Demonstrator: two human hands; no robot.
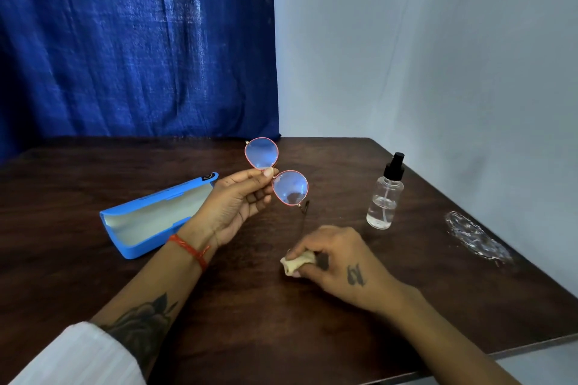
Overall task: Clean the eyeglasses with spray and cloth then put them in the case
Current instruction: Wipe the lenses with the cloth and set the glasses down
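Observation:
My left hand (237, 200) holds the eyeglasses (276, 170) up above the table, pinched at the bridge between thumb and fingers. Their lenses are round and blue-tinted in a thin pinkish frame, and they are tilted with one lens higher. My right hand (334, 255) rests on the table nearer to me, shut on a small crumpled beige cloth (297, 262). The blue case (153, 219) lies open on the table to the left, its pale lining showing. A clear spray bottle (384, 194) with a black pump top stands upright to the right.
The dark wooden table (281, 322) ends at a front edge at the lower right. A scuffed whitish patch (475, 236) marks its right side. A blue curtain (137, 40) hangs behind, and a pale wall (438, 56) closes the right.

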